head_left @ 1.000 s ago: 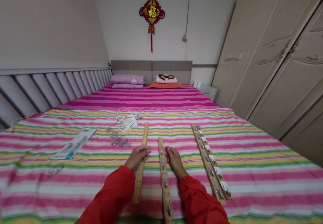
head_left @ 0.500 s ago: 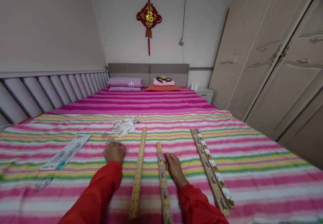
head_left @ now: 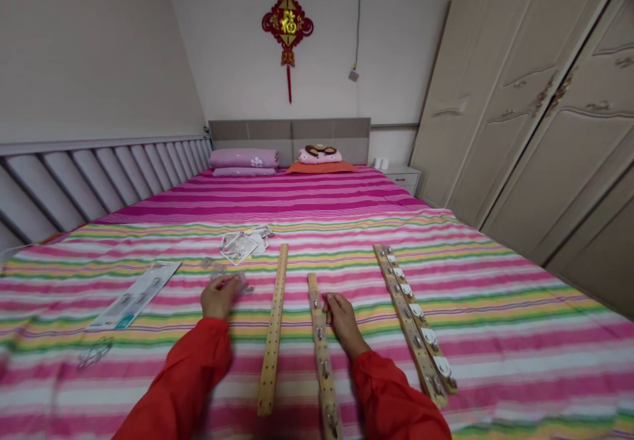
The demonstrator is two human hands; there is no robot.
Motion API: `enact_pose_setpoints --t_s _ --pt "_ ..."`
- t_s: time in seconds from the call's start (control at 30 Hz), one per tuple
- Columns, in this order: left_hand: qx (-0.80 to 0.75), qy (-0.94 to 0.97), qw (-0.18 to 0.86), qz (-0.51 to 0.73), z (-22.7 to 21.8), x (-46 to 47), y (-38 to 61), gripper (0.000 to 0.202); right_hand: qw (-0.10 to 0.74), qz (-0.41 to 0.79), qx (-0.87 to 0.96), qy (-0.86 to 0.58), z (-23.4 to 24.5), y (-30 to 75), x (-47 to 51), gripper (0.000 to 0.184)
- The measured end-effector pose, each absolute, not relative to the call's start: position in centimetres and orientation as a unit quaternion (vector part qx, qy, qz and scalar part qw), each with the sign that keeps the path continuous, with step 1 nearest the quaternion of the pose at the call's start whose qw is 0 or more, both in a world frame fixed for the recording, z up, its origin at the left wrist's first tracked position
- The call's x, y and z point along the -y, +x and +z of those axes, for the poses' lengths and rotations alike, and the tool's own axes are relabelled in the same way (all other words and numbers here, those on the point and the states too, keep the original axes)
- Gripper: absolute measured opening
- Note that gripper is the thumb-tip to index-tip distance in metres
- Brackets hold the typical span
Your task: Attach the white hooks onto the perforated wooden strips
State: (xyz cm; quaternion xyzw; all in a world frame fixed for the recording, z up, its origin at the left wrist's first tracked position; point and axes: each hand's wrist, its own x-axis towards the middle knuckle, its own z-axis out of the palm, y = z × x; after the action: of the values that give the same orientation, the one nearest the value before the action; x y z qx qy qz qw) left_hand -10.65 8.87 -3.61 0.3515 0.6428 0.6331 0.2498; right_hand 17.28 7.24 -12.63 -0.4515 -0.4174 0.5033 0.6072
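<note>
In the head view, the left hand (head_left: 216,298) is hovering at clear plastic pieces (head_left: 224,273) — I cannot tell if it is gripping one — while the right hand (head_left: 343,322) is resting, unclamped, against a hook-fitted wooden strip (head_left: 318,354) on the striped bed sheet (head_left: 495,341).

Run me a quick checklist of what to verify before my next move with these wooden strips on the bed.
Right hand on the pale wooden strip with metal hooks: ok, resting against its edge.
Left hand holding one of the clear plastic pieces: cannot tell, too blurred.
Plain pale wooden strip with holes lying flat on the pink striped bedsheet: ok.
Hooks fitted on the plain strip: not ok, none visible.
Wooden strip with round white hooks touching the right hand: not ok, it lies apart, further right.
</note>
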Motion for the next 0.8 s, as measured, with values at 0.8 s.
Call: enact_pose_setpoints --t_s 0.8 --pt "-0.461 0.325 0.533 0.630 -0.9 0.3 -1.7 0.021 0.637 0.562 0.326 -0.415 -9.1 18.2 -4.9 0.035"
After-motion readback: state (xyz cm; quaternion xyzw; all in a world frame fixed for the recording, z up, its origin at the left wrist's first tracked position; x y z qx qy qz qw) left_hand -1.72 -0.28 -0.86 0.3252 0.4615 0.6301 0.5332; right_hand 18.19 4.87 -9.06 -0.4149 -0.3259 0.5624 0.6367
